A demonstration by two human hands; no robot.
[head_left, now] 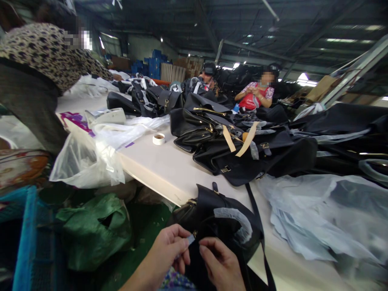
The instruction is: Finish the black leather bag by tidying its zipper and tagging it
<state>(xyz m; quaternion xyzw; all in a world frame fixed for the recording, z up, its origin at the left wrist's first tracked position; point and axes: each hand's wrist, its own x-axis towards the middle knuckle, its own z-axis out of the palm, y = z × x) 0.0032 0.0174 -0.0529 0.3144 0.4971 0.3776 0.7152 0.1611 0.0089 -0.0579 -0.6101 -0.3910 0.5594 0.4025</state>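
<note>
A black handbag with gold hardware rests at the table edge in front of me, its handle wrapped in clear plastic. Between the thumb and forefinger of my left hand is a small strip of translucent film, close to the bag's gold zipper pull. Just to the right, my right hand is closed in a pinch against the dark front of the bag. Whatever those fingertips grip is too small to make out. A black strap hangs down the bag's right side.
Black bags are heaped along the white table. A tape roll sits left of them, and plastic sheets lie at right. A blue crate and green sack stand below left. Several people work around the table.
</note>
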